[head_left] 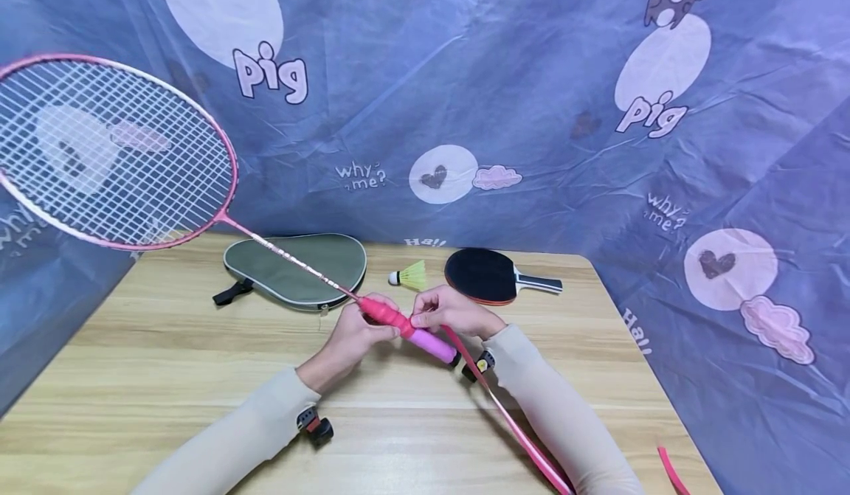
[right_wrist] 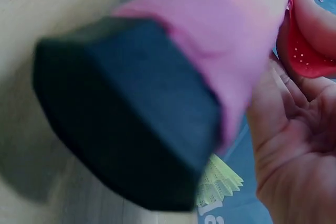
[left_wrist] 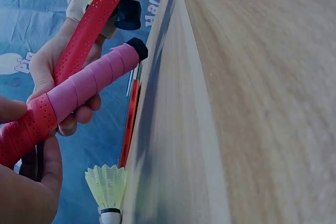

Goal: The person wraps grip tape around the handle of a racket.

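Note:
A pink-framed badminton racket (head_left: pixel 289 258) slants across the head view, its strung head up at the left and its handle between the hands. My left hand (head_left: pixel 350 338) grips the handle where red perforated grip tape (left_wrist: pixel 31 127) is wound over it. My right hand (head_left: pixel 457 311) pinches the same tape at the lower edge of the windings. Below that edge, a pink wrap (head_left: pixel 433 347) still shows on the handle, down to the black butt cap (right_wrist: pixel 126 114). The loose tape tail (head_left: pixel 521 437) runs from the right hand along the right forearm toward the near edge.
Behind the hands on the wooden table (head_left: pixel 199 377) lie a green paddle case (head_left: pixel 299 266), a yellow shuttlecock (head_left: pixel 413 277) and a black table tennis paddle (head_left: pixel 479 274). A short red strip (head_left: pixel 672 471) lies near the right edge. Blue printed cloth (head_left: pixel 544 97) hangs behind.

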A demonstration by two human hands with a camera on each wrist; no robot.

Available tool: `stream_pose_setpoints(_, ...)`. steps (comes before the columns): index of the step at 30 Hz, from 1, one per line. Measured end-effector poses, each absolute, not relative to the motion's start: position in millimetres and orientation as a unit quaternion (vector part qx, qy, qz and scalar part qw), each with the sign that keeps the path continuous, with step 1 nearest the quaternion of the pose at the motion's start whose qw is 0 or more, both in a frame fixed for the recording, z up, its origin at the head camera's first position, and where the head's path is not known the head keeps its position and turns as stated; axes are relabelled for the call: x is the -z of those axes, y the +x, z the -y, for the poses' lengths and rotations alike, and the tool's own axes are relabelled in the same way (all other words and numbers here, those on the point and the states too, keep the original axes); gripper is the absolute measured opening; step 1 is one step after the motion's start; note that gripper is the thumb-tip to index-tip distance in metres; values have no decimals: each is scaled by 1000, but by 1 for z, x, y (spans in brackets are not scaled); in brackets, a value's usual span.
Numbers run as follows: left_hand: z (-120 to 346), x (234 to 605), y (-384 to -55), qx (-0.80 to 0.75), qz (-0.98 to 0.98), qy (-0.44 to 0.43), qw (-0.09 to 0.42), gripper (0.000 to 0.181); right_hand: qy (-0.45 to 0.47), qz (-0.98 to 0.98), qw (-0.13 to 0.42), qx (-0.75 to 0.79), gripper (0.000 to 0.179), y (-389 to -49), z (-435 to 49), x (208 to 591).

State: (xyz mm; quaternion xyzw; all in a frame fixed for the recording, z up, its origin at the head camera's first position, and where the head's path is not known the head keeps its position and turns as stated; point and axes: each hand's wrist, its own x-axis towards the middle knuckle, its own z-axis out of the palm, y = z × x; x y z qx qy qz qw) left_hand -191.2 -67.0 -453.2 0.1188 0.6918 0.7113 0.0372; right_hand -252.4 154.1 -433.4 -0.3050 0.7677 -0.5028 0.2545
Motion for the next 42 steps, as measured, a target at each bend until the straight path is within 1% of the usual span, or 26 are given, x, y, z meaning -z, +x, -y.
stream_pose_setpoints(6, 67, 455, -191, -733, -669, 116, 38, 40, -267, -745, 272, 547, 13, -253, -152, 439)
stream_pose_setpoints(12, 64, 456, -189, -756, -643, 109, 49, 38, -245, -717, 288, 586, 16, -253, -150, 449)
stream_pose_setpoints(24, 64, 454, -189, -755, -645, 101, 53, 37, -245, -607, 360, 665, 23, -253, -148, 460)
stream_pose_setpoints(38, 66, 455, -188, -778, -619, 85, 62, 37, -249, -576, 373, 683, 25, -251, -145, 465)
stream_pose_setpoints(42, 67, 456, -188, -770, -629, 84, 66, 34, -243, -584, 361, 685, 27, -250, -143, 468)
